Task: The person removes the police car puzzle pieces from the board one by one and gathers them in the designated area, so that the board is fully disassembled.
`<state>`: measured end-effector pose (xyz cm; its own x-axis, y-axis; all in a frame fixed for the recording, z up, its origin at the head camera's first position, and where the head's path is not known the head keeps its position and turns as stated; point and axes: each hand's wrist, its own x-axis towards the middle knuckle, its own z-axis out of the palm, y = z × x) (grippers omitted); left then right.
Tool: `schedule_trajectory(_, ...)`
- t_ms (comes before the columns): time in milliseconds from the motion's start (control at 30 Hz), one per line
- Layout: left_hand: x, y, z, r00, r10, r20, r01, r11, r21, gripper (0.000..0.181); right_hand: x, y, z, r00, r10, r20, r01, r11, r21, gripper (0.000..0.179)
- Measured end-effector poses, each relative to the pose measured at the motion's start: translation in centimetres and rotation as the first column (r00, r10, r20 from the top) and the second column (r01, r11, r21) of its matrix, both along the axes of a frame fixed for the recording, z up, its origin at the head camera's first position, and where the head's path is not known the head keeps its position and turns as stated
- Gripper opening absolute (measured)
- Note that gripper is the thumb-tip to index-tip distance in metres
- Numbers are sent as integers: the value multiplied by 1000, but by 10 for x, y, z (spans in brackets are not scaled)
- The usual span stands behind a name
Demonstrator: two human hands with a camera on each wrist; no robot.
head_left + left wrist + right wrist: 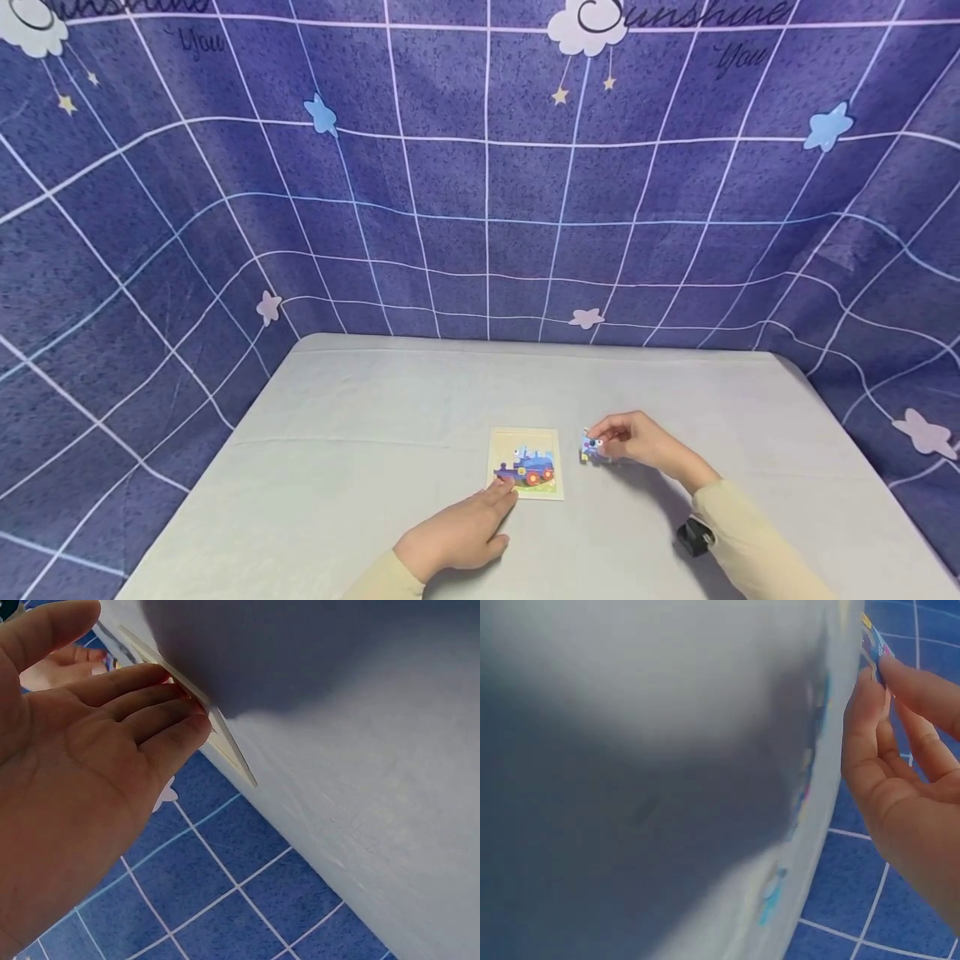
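A square wooden puzzle board [525,435] with a pale rim lies flat on the table. Its lower part shows a blue train picture [534,468] with red wheels; bare wood shows along the top. My left hand [468,527] rests with straight fingers on the board's lower left corner, and in the left wrist view those fingers lie at the board's edge [238,761]. To the right of the board, my right hand [637,442] pinches a small colourful puzzle piece [875,649] between thumb and forefinger.
More colourful pieces, seen edge-on and blurred, lie on the table in the right wrist view, among them a light blue piece [772,896]. A pale cloth covers the table [360,400]. Behind it hangs a blue curtain [450,183] with a grid and stars.
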<state>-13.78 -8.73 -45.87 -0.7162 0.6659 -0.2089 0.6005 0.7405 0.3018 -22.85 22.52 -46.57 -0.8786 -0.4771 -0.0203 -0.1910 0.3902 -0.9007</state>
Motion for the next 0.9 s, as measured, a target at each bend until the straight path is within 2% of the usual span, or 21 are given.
schedule_trajectory(167, -1, -1, -2, 1000, 5, 11, -5, 1000, -3, 57, 6, 3, -9, 1000, 7, 3, -7, 1000, 25, 23)
schedule_trajectory(400, 0, 0, -1, 1000, 11, 25, -11, 1000, 6, 56, 9, 1, -15, 997, 1, -77, 5, 997, 78, 19)
schedule_trajectory(767, 1, 0, 2, 1000, 12, 17, -12, 1000, 7, 56, 7, -1, -15, 982, 0, -189, 30, 988, 154, 19)
schedule_trajectory(900, 1, 0, 3, 1000, 11, 22, -11, 1000, 7, 56, 6, -3, -13, 976, 1, -218, 33, 988, 152, 19)
